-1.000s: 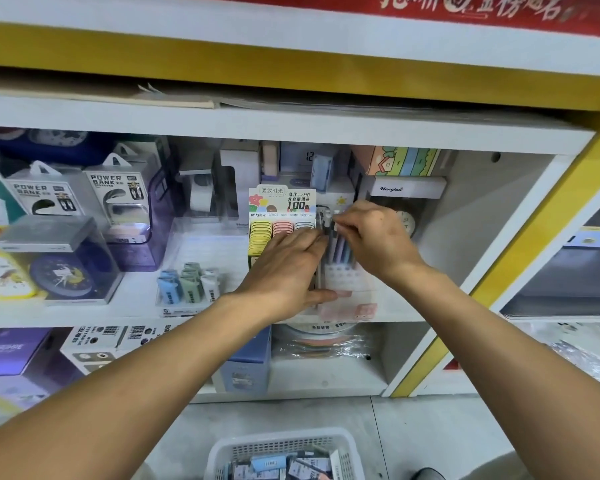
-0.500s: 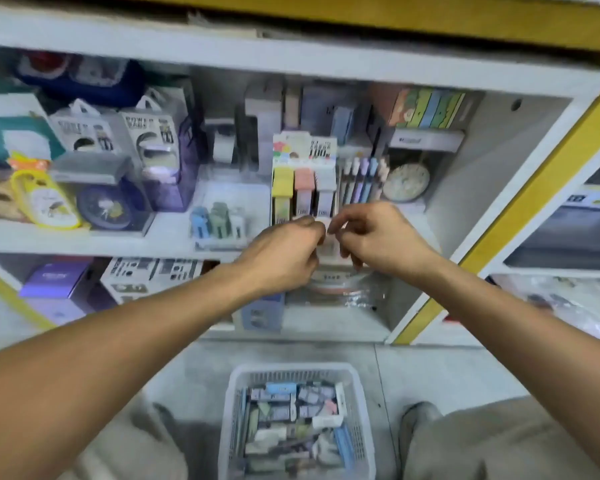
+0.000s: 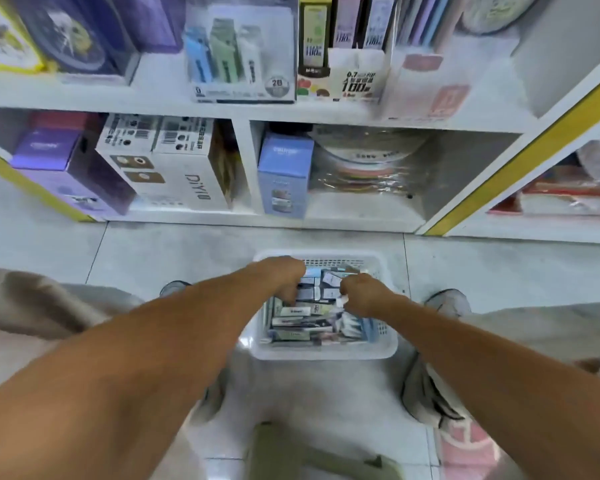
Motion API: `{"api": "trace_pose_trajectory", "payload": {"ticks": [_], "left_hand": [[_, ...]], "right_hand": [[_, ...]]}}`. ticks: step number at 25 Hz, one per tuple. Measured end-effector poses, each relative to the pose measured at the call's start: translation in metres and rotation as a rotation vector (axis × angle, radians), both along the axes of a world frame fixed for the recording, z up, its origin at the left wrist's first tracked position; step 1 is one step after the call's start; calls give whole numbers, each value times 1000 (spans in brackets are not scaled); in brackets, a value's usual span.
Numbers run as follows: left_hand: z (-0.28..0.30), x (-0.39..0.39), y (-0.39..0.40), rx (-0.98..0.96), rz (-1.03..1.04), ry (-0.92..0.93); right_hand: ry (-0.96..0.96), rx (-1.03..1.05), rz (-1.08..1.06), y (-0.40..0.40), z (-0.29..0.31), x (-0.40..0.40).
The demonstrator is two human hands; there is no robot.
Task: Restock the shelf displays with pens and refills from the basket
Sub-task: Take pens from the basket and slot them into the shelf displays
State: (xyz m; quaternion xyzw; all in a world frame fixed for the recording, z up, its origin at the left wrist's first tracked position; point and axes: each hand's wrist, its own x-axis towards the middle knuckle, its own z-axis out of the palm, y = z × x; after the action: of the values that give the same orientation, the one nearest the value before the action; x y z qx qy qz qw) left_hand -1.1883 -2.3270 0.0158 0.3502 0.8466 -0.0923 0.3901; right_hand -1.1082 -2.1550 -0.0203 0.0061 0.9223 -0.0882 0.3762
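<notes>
A person crouched over a white basket on the floor, both arms reaching down into it for more stock. The left hand was curled among the small packets piled inside, though whether it gripped one could not be told through the blur. The right hand, beside it over the basket, appeared to pinch a small pale packet at its fingertips. Above the basket, the shelf carried the displays being refilled: a clear case of refill packs and, to its right, a cardboard display box. The basket sat directly below them, probably so each packet needed only a short lift.
</notes>
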Motion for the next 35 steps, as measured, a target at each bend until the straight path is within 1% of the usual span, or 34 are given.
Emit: {"api": "trace_pose_trajectory", "payload": {"ticks": [2, 4, 7, 8, 10, 13, 15, 19, 23, 27, 31, 35], "left_hand": [[-34, 19, 0, 9, 21, -38], [-62, 36, -3, 39, 44, -15], [-91, 52, -6, 163, 44, 193], [-95, 54, -7, 177, 46, 238], [-104, 50, -3, 172, 40, 267], [-115, 43, 6, 142, 64, 284], [-120, 39, 12, 137, 76, 291], [-124, 34, 20, 194, 105, 290], [-126, 51, 18, 144, 108, 324], [-129, 49, 16, 129, 147, 268], [-132, 34, 15, 166, 120, 209], [-134, 32, 7, 221, 128, 109]], "right_hand": [[-24, 31, -43, 6, -25, 17], [-37, 79, -65, 9, -42, 29], [80, 82, -141, 11, -60, 38], [130, 71, -176, 10, -63, 39], [204, 50, -238, 8, -69, 39], [286, 42, -234, 3, -77, 38], [312, 25, -244, -1, -81, 39], [359, 10, -313, -5, -88, 44], [418, 15, -298, -4, -92, 47], [448, 5, -303, -5, -95, 49], [462, -43, -335, -4, -94, 48], [410, -103, -367, 1, -89, 47]]}}
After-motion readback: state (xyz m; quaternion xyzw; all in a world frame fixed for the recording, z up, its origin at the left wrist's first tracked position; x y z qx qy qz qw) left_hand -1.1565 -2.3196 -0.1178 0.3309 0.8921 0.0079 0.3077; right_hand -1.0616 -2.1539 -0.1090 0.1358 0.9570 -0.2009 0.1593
